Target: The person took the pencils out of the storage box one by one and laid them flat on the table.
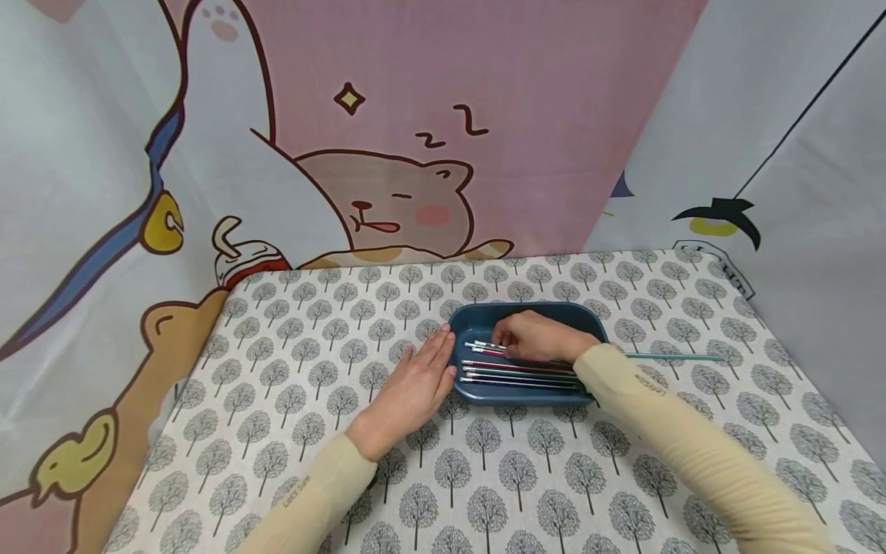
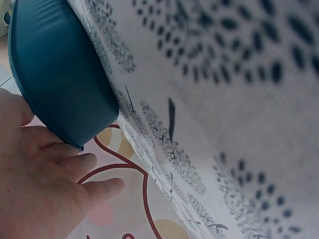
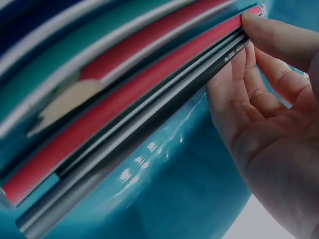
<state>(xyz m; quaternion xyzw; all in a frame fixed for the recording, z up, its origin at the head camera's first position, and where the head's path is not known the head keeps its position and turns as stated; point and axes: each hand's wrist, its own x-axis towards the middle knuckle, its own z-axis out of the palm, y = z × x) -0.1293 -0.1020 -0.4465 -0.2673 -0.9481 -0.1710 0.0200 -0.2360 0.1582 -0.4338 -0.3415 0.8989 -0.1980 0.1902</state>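
Note:
A dark blue tray holds several pencils lying lengthwise, their metal ends toward the left. My left hand touches the tray's left end with fingers extended; in the left wrist view the fingers lie along the tray's rim. Inside the tray, my right hand pinches pencils near their left ends. The right wrist view has the thumb on a red pencil and the fingers against a black pencil. Beside them lies a sharpened red pencil.
A thin teal stick shows past the tray's right end, on or just above the cloth; its other end is hidden by the right arm. A tree-print cloth covers the table. A curtain with cartoon animals hangs behind the table.

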